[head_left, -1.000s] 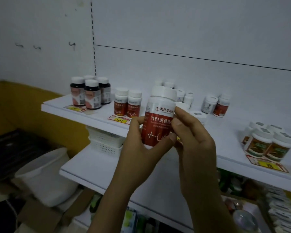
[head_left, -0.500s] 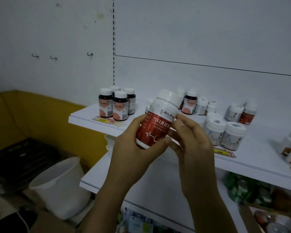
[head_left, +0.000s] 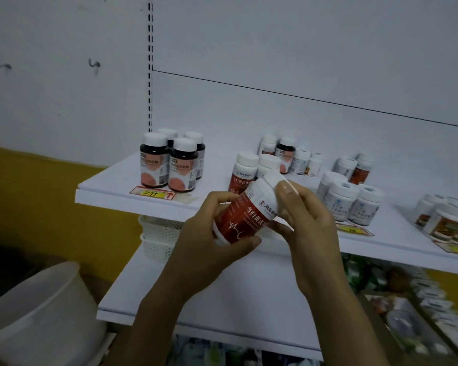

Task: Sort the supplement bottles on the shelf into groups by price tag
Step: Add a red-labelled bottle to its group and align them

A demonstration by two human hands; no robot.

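Note:
Both hands hold a white-capped bottle with a red label (head_left: 245,216), tilted with its cap to the upper right, in front of the upper shelf (head_left: 111,191). My left hand (head_left: 209,233) grips its lower body. My right hand (head_left: 308,220) holds its cap end and side. Behind it on the shelf stand two matching red-label bottles (head_left: 245,171). Several dark bottles (head_left: 169,161) stand at the left end above a yellow price tag (head_left: 152,193). White bottles (head_left: 351,200) stand to the right with another price tag (head_left: 353,229).
More mixed bottles (head_left: 291,155) stand at the shelf's back, and a brown-label group (head_left: 444,220) sits far right. White perforated baskets (head_left: 159,233) lie on the lower shelf (head_left: 222,299). A white bucket (head_left: 37,313) stands on the floor at lower left.
The held bottle has tipped further over to the right and sunk a little in front of the shelf. My view has shifted left and closer, so the dark bottles now sit nearer the middle.

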